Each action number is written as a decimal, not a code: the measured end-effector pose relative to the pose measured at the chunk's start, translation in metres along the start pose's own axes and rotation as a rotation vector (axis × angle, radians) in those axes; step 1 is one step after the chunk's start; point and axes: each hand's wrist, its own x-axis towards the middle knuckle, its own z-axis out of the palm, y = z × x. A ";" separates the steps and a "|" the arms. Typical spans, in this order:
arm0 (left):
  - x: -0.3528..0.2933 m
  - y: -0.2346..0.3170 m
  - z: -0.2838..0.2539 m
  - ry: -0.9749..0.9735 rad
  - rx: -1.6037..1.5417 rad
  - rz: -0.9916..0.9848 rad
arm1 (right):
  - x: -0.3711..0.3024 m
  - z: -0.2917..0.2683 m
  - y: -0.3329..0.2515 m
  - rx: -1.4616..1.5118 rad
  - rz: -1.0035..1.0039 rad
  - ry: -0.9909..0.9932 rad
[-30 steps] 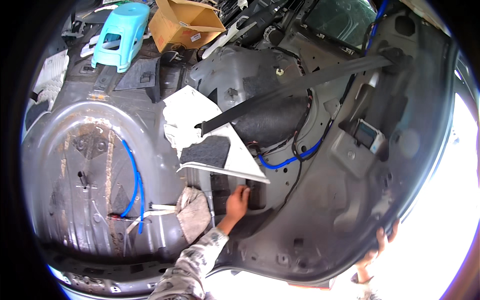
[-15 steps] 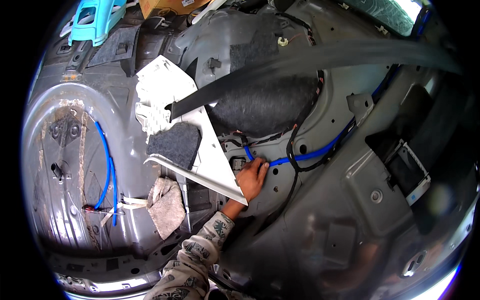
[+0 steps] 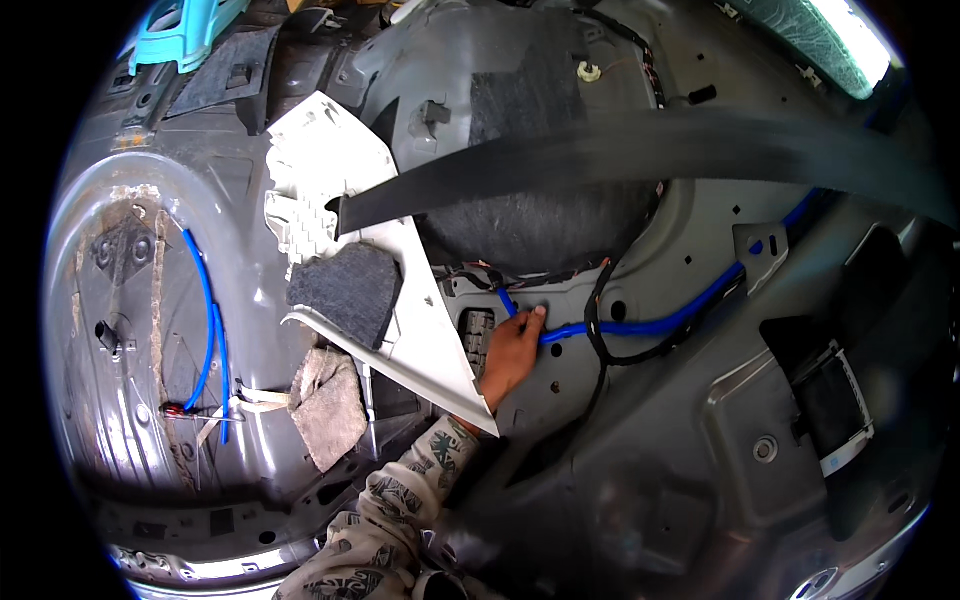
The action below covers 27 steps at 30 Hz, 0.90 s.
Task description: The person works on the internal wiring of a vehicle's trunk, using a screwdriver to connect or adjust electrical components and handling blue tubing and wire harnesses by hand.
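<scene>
My left hand [image 3: 513, 352] reaches in from the lower edge, in a patterned sleeve. Its fingers close around a bend of a blue flexible tube [image 3: 650, 327], which shows on both sides of the hand against the grey metal body panel. Beside the wrist lies a white trim panel [image 3: 412, 285], its lower tip overlapping the forearm. A dark seat belt [image 3: 500, 170] passes through a slot in that trim and stretches to the right above the hand. A black taped cable [image 3: 598, 318] loops over the tube. My right hand is out of view.
Dark felt [image 3: 350, 290] lies on the trim, with a beige cloth pad [image 3: 330, 410] below. At left, another blue tube [image 3: 212, 320] and a red-handled screwdriver [image 3: 178, 411] lie in the round floor well. A turquoise plastic stool [image 3: 180, 35] stands at the upper left.
The view has shifted, and things at the right sit farther right and lower. My left hand stays on the blue tube, its thumb now slightly raised and turned.
</scene>
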 end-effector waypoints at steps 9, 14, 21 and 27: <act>0.001 0.018 -0.029 -0.267 0.251 -0.066 | 0.000 -0.013 0.007 0.001 0.028 -0.040; -0.022 -0.001 -0.023 -0.038 0.111 0.210 | -0.003 -0.018 0.014 0.042 0.039 -0.057; -0.056 -0.013 -0.007 0.208 0.258 0.449 | -0.012 -0.026 0.022 0.170 0.136 -0.105; -0.065 -0.025 -0.007 0.021 0.224 0.235 | -0.009 -0.042 0.027 0.357 0.341 -0.303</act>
